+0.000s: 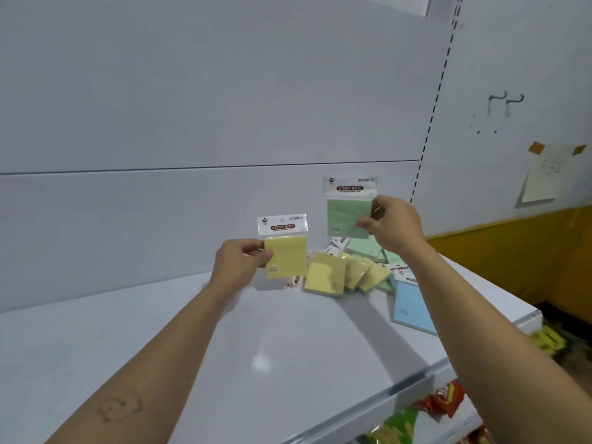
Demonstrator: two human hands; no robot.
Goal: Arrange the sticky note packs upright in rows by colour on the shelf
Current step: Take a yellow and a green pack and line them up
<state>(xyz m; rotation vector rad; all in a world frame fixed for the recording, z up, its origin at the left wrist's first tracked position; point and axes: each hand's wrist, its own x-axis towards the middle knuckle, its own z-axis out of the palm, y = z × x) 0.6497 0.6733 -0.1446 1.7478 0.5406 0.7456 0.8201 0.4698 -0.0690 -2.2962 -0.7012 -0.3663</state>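
Note:
My left hand pinches a yellow sticky note pack by its left edge and holds it upright above the white shelf. My right hand grips a green sticky note pack by its right edge, higher up and near the back panel. Behind and between the hands lies a loose pile: several yellow packs, green packs behind them, and a blue pack flat at the right. None of the piled packs stands upright.
The shelf's grey back panel rises behind the pile. A slotted upright marks the shelf's right end, with a white and yellow wall beyond. Snack bags sit on the lower shelf at the bottom right.

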